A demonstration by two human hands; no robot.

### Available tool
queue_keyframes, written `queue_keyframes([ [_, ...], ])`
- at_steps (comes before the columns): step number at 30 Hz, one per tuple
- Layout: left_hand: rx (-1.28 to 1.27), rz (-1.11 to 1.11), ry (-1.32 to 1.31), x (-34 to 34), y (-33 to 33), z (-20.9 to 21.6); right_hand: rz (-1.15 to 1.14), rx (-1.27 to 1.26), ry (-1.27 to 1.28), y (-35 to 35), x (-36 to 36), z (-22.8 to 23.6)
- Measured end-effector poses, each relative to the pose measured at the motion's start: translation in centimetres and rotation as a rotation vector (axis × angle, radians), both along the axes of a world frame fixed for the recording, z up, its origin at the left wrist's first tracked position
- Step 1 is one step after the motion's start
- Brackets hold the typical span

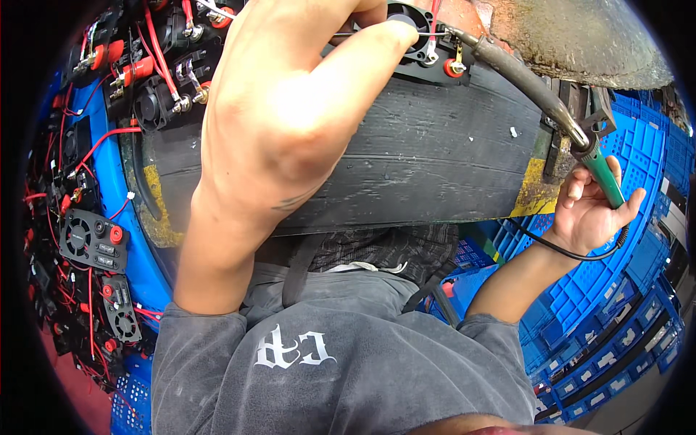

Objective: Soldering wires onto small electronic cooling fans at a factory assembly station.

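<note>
My left hand (283,109) reaches over the bench, its thumb and fingers pinched on a thin length of solder wire (429,34). My right hand (583,210), palm turned up, grips a soldering iron (525,83) by its green handle. The iron's tip meets the end of the solder wire at a terminal of a black fan panel (417,70). This panel carries a small fan, a red-ringed socket (454,67) and a red lead. Part of the panel is hidden behind my left hand.
More fan panels (152,109) with red wires crowd the bench's left end. Others, like this panel (94,239), fill a blue bin (119,196). The dark bench top (413,152) has yellow-marked corners. A worn brown block (580,43) stands far right, and blue crates (616,290) lie beyond my right arm.
</note>
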State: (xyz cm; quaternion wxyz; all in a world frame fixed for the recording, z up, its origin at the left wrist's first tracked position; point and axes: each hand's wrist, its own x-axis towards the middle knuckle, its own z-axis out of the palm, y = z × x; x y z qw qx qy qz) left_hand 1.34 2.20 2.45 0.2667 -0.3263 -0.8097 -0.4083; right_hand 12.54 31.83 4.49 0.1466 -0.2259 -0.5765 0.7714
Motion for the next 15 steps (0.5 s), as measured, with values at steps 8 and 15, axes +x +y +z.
queue_keyframes([
  [8,0.024,-0.003,-0.016,0.02,-0.03,0.13,0.035,0.019,0.005,0.03,0.07,0.15],
  [15,-0.128,0.036,0.085,-0.31,0.02,0.18,0.048,0.032,0.009,0.2,0.16,0.21],
])
